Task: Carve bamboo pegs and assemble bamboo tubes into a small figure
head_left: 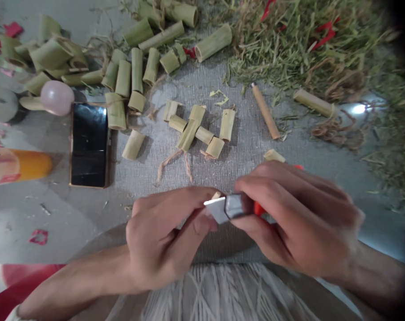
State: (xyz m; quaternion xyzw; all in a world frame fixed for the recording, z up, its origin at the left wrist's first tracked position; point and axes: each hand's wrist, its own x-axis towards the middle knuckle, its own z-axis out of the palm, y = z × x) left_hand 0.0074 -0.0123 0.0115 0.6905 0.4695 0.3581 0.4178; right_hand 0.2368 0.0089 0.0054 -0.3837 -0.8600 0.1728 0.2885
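Observation:
My right hand [299, 218] is closed round a utility knife [238, 206] with a grey head and a red part by the palm. Its short blade points left and meets the fingertips of my left hand [172, 232]. Between those fingers a small pale piece [216, 195], bamboo-like in colour, just shows; the rest is hidden. Beyond my hands lies a figure of short bamboo tubes [190, 128], joined in a row with twine ends [170, 162] trailing towards me. A loose bamboo piece [274, 155] rests just past my right knuckles.
Cut bamboo tubes [123, 78] are heaped at the back left, near a phone [89, 145] and an orange-and-clear bottle [20, 166]. A slim wooden stick [265, 110] lies right of centre. Shredded dry grass [289, 49] and twine [339, 129] cover the right side.

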